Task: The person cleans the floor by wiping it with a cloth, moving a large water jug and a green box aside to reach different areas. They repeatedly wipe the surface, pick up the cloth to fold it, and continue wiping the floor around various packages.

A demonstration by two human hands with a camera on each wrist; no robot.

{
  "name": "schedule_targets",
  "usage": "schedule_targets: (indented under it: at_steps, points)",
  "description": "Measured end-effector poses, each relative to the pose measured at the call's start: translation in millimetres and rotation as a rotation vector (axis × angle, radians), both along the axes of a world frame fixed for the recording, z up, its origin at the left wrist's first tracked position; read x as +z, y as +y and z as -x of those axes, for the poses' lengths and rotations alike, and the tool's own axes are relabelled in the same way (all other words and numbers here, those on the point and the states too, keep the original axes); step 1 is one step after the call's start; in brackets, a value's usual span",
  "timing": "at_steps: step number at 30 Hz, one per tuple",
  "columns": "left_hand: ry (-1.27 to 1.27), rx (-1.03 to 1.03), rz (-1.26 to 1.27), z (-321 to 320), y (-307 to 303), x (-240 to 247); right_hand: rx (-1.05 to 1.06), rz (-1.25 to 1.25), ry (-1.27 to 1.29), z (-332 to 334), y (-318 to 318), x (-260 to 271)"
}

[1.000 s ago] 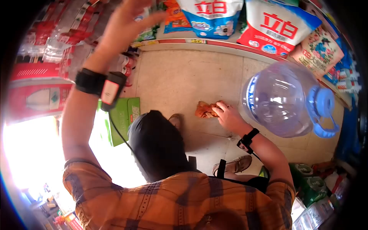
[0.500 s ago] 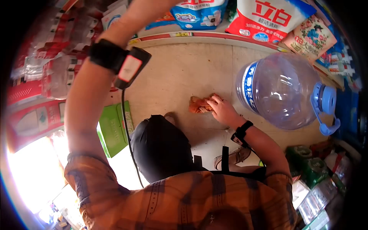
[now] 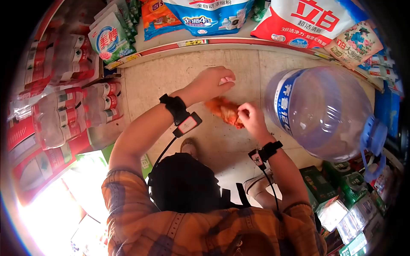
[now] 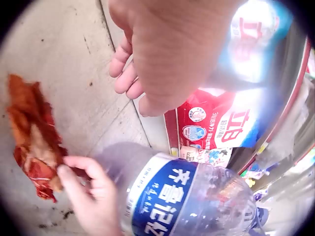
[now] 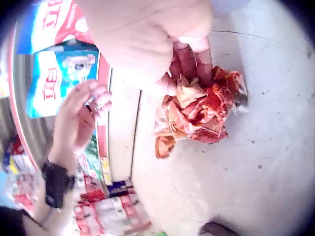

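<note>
My right hand point(image 3: 253, 121) pinches one end of a crumpled red-orange cloth point(image 3: 225, 112) between thumb and fingers, low over the floor. In the right wrist view the cloth point(image 5: 204, 110) hangs bunched below the fingers, with pale and white-striped patches. My left hand point(image 3: 211, 84) is just beyond the cloth, its fingers loosely bent and holding nothing. The left wrist view has those relaxed fingers point(image 4: 127, 81) above the floor, apart from the cloth. A big clear water bottle point(image 3: 322, 111) with a blue label and cap lies right of the right hand.
Washing powder bags point(image 3: 294, 23) line a low shelf point(image 3: 166, 51) ahead. Shrink-wrapped bottle packs point(image 3: 64, 113) stack up on the left. Green cartons point(image 3: 318, 183) and other packs crowd the lower right. My knee point(image 3: 183, 183) and shoes border the tiled floor point(image 3: 171, 72).
The left hand has come down and back from the shelf to near the cloth. The right hand stays at the cloth, which now looks stretched out and blurred.
</note>
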State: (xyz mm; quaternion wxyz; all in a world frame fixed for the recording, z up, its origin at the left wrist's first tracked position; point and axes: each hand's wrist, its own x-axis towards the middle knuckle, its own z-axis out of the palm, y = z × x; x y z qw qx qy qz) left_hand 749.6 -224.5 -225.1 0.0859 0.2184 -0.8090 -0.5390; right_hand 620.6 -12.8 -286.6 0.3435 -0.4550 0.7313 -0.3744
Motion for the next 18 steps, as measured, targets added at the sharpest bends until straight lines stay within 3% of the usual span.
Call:
schedule_targets:
  at_steps: [1, 3, 5, 7, 11, 13, 15, 18]
  points:
    - [-0.015, 0.022, -0.008, -4.6, -3.7, -1.2, -0.004, -0.007, -0.006, 0.1, -7.7, 0.7]
    - [-0.05, 0.071, 0.041, -10.8, -14.8, -2.3, -0.256, -0.005, -0.122, -1.3, -23.8, 2.7]
    - [-0.077, 0.122, 0.097, -12.1, -24.3, -8.4, -0.303, -0.001, -0.166, -6.4, -35.4, 1.8]
    - [-0.063, 0.152, 0.241, -11.7, -29.2, -18.8, -0.319, 0.009, -0.467, -14.4, -43.9, -4.2]
    - [-0.02, 0.06, 0.333, 11.8, -20.3, -38.7, -0.188, 0.074, -0.061, -15.7, -35.2, -2.3]
    - [0.018, -0.188, 0.475, 29.9, -16.1, -56.6, -0.117, -0.001, 0.054, -6.5, -14.3, -5.6]
    - [0.022, -0.229, 0.542, 45.1, -7.7, -76.6, 0.019, -0.069, 0.398, -2.9, 9.2, -13.1]
    - [-0.003, -0.262, 0.681, 57.1, 0.5, -114.1, 0.155, -0.219, 0.393, -2.1, 49.2, -30.2]
